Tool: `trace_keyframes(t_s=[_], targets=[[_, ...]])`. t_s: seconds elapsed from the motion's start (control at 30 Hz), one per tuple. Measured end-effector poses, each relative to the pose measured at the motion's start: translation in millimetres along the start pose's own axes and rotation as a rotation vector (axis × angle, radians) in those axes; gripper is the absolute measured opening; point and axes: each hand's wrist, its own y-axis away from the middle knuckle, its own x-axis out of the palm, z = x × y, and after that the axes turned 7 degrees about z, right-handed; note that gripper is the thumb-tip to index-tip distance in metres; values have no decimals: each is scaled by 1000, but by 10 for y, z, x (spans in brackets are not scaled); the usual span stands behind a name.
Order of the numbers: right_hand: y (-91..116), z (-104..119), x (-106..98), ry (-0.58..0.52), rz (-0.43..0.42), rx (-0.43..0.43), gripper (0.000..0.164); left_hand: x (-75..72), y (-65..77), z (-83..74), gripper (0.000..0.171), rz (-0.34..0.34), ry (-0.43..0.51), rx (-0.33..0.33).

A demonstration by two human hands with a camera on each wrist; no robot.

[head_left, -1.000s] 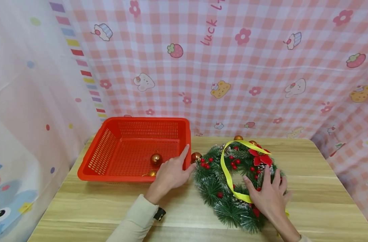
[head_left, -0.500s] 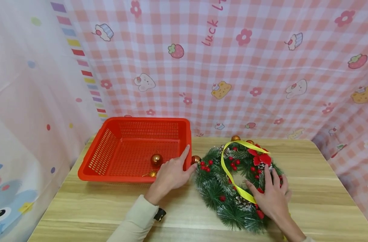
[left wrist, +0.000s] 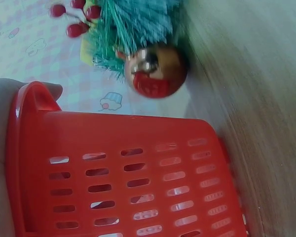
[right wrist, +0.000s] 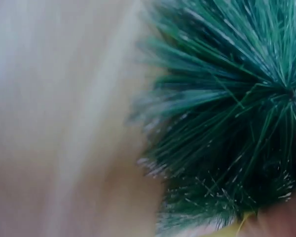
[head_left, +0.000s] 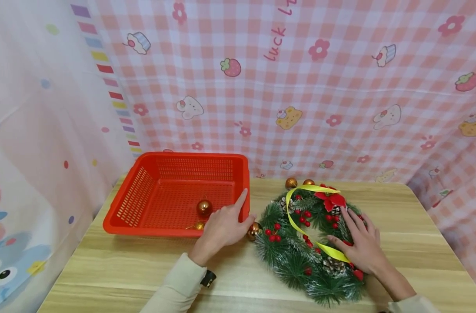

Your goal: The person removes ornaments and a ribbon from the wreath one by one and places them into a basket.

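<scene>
A green pine wreath with red berries, pinecones and a red poinsettia lies on the table, and it fills much of the right wrist view. Across its middle curves a yellow ribbon. My right hand rests on the wreath's right side with fingers spread and fairly straight. Over the front right corner of a red plastic basket lies my left hand, index finger straight along the rim, thumb pointing right; its other fingers are hidden. A shiny bronze ball ornament sits between basket and wreath.
Inside the basket are a shiny bronze ball and a small gold ornament. Behind the wreath sit two gold balls, one farther left. The wooden table meets a pink checked curtain at its back edge.
The wreath has turned counterclockwise: its front has swung right, its left side nearer. My right hand has shifted right with it. The ball by the basket has come nearer; my left hand stays put.
</scene>
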Motion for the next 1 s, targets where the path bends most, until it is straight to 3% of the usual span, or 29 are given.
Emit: trace_keyframes(t_s=[0.13, 0.23, 0.33, 0.43, 0.53, 0.63, 0.8, 1.0], targets=[[-56, -105, -62, 6, 10, -83, 88, 17, 0, 2, 75, 0, -9, 0], [-72, -104, -114, 28, 10, -95, 84, 21, 1, -1, 75, -5, -15, 0], [-28, 10, -184, 77, 9, -1, 84, 26, 1, -4, 75, -2, -8, -1], [55, 205, -244, 100, 22, 172, 91, 32, 0, -4, 75, 3, -3, -3], [116, 411, -252, 62, 55, 338, 99, 31, -2, 0, 75, -1, -10, -4], [116, 548, -192, 13, 94, 442, 105, 25, -6, 5, 74, -12, -13, -4], [59, 594, -44, -30, 110, 518, 108, 16, -7, 0, 74, -5, -6, -4], [23, 517, 10, -16, 124, 505, 107, 4, -8, 1, 75, -2, -10, -5]])
